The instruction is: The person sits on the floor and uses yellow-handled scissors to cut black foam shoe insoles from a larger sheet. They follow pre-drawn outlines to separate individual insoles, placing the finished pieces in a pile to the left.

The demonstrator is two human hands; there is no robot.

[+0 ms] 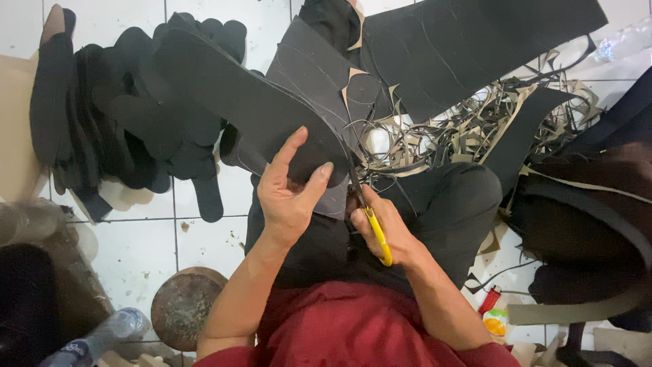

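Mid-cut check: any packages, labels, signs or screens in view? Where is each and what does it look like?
No signs or screens.
Plastic bottle: bottom left on the floor, lying on its side, clear, with a dark label band.
Small packet: lower right by the person's right arm, rounded, white with orange and green print.
Small red object: just above that packet, oblong; kind unclear.
Clear plastic bottle: top right corner, crinkled, no label visible.

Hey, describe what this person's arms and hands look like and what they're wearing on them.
Both forearms are bare, with no gloves on the left hand or the right hand. No watch, ring or bracelet shows. The short sleeves of a dark red shirt end near the elbows, at the bottom edge of the view.
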